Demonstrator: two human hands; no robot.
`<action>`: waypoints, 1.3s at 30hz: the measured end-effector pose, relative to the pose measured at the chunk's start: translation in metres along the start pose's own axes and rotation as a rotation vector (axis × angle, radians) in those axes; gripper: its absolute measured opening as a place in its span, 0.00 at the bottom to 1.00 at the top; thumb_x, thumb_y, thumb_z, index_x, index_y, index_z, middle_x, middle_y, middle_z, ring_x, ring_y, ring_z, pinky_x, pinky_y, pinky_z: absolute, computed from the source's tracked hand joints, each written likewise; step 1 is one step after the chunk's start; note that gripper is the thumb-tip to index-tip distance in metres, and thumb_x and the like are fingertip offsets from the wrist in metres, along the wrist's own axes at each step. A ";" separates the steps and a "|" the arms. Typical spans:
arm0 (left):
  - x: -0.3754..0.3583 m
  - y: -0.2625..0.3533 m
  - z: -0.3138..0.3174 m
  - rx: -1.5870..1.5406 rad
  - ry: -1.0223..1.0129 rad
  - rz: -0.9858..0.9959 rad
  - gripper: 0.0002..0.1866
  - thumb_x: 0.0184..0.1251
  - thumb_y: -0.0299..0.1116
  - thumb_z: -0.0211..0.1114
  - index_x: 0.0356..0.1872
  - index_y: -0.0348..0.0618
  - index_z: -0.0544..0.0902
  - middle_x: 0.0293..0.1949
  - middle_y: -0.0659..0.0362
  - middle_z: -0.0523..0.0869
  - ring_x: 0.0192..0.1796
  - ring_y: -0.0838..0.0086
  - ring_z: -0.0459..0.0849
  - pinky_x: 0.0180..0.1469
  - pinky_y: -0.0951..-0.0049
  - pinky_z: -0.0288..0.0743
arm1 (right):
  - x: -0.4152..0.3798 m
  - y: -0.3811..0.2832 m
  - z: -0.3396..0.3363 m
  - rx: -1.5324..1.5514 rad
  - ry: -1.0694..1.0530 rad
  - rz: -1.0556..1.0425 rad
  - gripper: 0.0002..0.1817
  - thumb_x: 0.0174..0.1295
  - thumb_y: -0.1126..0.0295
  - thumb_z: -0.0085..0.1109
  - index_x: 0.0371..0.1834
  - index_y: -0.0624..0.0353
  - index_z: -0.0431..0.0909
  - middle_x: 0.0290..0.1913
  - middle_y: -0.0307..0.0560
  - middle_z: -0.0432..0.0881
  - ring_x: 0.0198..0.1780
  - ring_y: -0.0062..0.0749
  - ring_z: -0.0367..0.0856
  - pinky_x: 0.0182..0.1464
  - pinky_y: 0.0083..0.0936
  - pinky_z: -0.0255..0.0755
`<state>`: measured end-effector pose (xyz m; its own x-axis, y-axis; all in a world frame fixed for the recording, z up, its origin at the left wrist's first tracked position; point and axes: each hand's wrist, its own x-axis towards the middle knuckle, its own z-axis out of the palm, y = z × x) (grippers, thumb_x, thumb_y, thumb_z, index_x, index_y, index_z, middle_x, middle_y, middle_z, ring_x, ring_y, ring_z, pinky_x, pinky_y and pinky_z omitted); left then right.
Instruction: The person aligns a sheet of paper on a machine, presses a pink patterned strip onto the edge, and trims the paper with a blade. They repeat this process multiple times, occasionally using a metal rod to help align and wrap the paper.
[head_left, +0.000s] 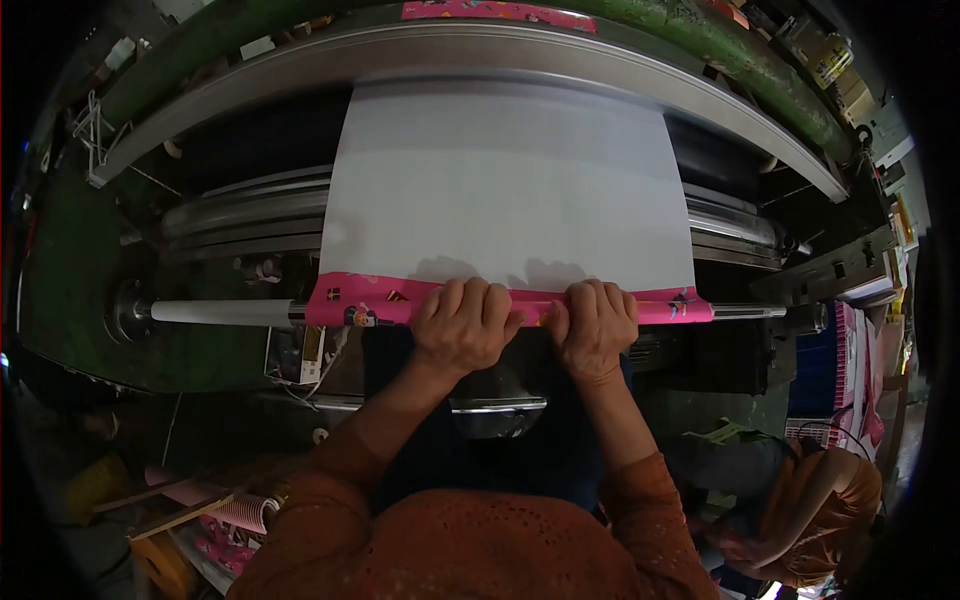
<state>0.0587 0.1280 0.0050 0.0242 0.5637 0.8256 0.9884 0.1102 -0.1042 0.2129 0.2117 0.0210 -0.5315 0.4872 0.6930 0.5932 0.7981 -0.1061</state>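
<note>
A wide sheet of paper (510, 180), white on the face toward me, comes down from the machine. Its lower end meets a roll of pink printed paper (660, 310) wound on a horizontal metal shaft (750, 312). My left hand (462, 322) is closed over the roll left of its middle, knuckles up. To the right of it, my right hand (597, 320) curls over the same roll, thumb toward the other hand. A short stretch of pink shows between the two hands. The undersides of my fingers are hidden.
A white sleeve (225, 312) covers the shaft's left part. A metal crossbar (500, 55) arches behind the sheet, with a green beam (690, 25) beyond. Metal rollers (250, 210) lie behind the shaft. Another person (830, 500) is at lower right. Pink rolls (235, 512) lie at lower left.
</note>
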 end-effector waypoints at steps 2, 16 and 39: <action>0.005 -0.001 -0.006 -0.087 -0.112 -0.060 0.18 0.70 0.47 0.54 0.23 0.48 0.73 0.25 0.62 0.74 0.29 0.72 0.74 0.28 0.71 0.62 | 0.003 0.000 -0.005 -0.009 -0.053 0.019 0.09 0.55 0.62 0.61 0.29 0.54 0.74 0.28 0.41 0.77 0.32 0.37 0.76 0.37 0.31 0.65; 0.050 -0.030 -0.030 -0.684 -0.013 -0.355 0.10 0.64 0.34 0.62 0.39 0.39 0.80 0.55 0.49 0.79 0.58 0.53 0.76 0.57 0.53 0.71 | 0.061 0.005 -0.005 0.086 -0.221 0.130 0.14 0.58 0.63 0.62 0.45 0.58 0.79 0.50 0.46 0.80 0.55 0.44 0.75 0.51 0.41 0.67; 0.068 -0.007 -0.015 -0.197 -0.321 -0.133 0.29 0.61 0.43 0.65 0.59 0.34 0.74 0.65 0.45 0.71 0.71 0.49 0.63 0.68 0.45 0.57 | 0.005 -0.006 -0.041 0.074 -0.116 0.082 0.29 0.58 0.57 0.62 0.61 0.61 0.72 0.62 0.54 0.73 0.69 0.52 0.64 0.65 0.49 0.56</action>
<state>0.0554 0.1529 0.0705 -0.1233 0.7857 0.6063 0.9903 0.0582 0.1259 0.2316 0.1945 0.0548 -0.5519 0.5862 0.5931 0.5937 0.7757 -0.2141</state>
